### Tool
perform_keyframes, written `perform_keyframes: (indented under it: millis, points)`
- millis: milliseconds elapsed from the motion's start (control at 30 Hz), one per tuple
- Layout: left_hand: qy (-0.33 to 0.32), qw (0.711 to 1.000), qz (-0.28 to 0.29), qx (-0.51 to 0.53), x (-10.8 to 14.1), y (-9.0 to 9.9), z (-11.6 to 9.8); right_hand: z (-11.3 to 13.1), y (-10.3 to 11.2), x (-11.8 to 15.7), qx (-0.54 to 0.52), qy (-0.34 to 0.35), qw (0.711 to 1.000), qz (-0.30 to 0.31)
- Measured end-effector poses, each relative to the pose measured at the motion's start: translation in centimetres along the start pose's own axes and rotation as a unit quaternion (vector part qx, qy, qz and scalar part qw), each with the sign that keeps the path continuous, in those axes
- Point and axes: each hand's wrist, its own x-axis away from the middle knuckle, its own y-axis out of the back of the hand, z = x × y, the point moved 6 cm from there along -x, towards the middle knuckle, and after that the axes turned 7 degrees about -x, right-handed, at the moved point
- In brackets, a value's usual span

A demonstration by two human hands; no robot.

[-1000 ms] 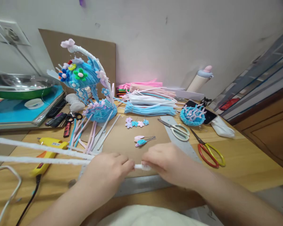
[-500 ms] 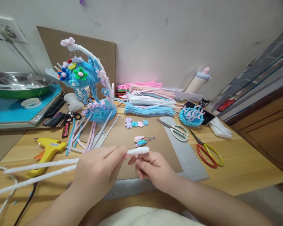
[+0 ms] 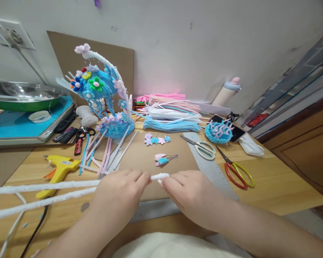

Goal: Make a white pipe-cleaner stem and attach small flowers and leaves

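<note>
- Centre of the action, over the near part of the cardboard mat [image 3: 140,154]: a white fuzzy stem [image 3: 159,176], a short stretch of it showing between two hands!
- Left hand [image 3: 121,190], over the mat's near left corner, fingers curled in, pinching the stem; its thumb is mostly hidden.
- Right hand [image 3: 190,190], over the mat's near right side, fingers bent and gripping the other end of that stretch, fingertips close to the left hand's but apart.
- Out past the left hand go two long white strands [image 3: 43,187], side by side, well to the left of the mat.
- On the mat, just beyond the hands, lie pink and blue petals [image 3: 162,161] on thin wires, and behind those a row of little flowers [image 3: 157,140].
- Left of the mat, a yellow glue gun [image 3: 60,172] lies on its side.
- At the mat's far right corner, pale-handled scissors [image 3: 204,150]; farther right of it, scissors with red and yellow handles [image 3: 238,175].
- Beyond the mat, blue stems [image 3: 172,124] in a bundle; beyond its far left corner, a tall flowery ornament [image 3: 102,86] stands upright.
</note>
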Motion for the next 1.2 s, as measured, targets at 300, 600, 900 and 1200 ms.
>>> perform_keyframes:
  millis: [300, 600, 900, 1200]
  points:
    - [-0.110, 0.991, -0.054, 0.056, 0.3, 0.7, -1.2, -4.6, -0.4, -2.4, -0.445, -0.124, 0.878, 0.125]
    - [0.022, 0.968, -0.222, 0.114, 1.0, 2.7, 1.3, -1.3, -6.4, -2.8, -0.831, -0.176, 0.526, -0.042]
    - [0.106, 0.990, -0.090, 0.009, 0.4, 1.0, 1.6, -1.7, -2.4, -2.0, -0.336, -0.217, 0.897, -0.190]
    - [-0.006, 1.000, -0.013, -0.003, 0.4, 0.5, 0.0, -0.5, 0.6, -2.2, -0.009, -0.003, 1.000, -0.017]
